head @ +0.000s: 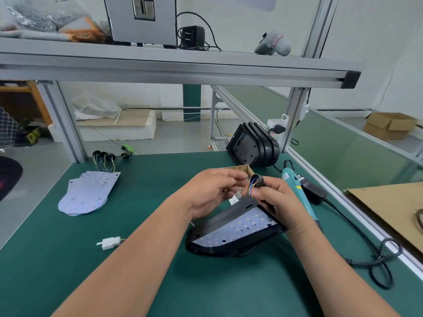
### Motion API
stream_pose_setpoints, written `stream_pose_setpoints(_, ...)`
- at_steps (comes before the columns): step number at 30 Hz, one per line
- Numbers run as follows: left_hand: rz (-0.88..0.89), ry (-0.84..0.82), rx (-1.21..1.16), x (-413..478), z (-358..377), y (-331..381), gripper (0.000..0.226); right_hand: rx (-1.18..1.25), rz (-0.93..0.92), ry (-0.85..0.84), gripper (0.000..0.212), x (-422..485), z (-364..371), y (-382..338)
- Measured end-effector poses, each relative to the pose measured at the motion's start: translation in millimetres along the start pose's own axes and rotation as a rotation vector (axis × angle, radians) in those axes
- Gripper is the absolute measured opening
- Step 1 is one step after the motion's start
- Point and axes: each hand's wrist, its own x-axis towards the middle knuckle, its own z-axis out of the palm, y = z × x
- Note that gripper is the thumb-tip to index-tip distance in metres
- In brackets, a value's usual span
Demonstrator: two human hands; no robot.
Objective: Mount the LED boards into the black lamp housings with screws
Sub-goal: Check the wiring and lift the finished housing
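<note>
On the green desk (68, 259) a black plastic lamp housing (217, 225) lies tilted, a white LED board (240, 227) inside. The right hand (278, 199) pinches a black round wired grommet (256, 180); the left hand (210, 193) curls beside it, grasp unclear.

**Layout of the bench.** At the centre of the bench (142, 179) we find a lamp housing (215, 227) with an LED board (240, 227) lying in it. Our left hand (210, 191) and right hand (277, 197) meet above its far end, the right holding a grommet (256, 180). Screws (239, 191) show between the hands, and a small box (242, 168) stands behind them. To the left we see a stack of LED boards (89, 193), with a connector (111, 243) nearer us. A stack of housings (254, 147) leans at the back right. A screwdriver (295, 186) lies to the right, passing under our right wrist, with a cardboard sheet (389, 209) farther right.
</note>
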Motion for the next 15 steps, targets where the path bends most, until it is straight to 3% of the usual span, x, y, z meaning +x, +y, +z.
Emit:
stream_pose_setpoints(3,0.031,-0.044,-0.055,14,15,4,0.038,-0.042,0.002,0.035,0.052,0,-1,0)
stream_pose_setpoints(7,0.02,-0.106,-0.161,19,22,6,0.04,-0.053,0.041,0.014,0.017,1,-3,1)
stream_pose_setpoints(8,0.013,-0.098,-0.174,20,22,6,0.041,-0.053,0.05,0.011,0.017,0,-2,0)
stream_pose_setpoints(12,0.022,-0.039,-0.095,17,16,5,0.039,-0.103,0.033,0.057,0.054,1,2,-3)
stream_pose_setpoints(15,0.052,0.015,0.075,5,10,1,0.034,-0.17,0.058,0.066,0.056,4,5,-6)
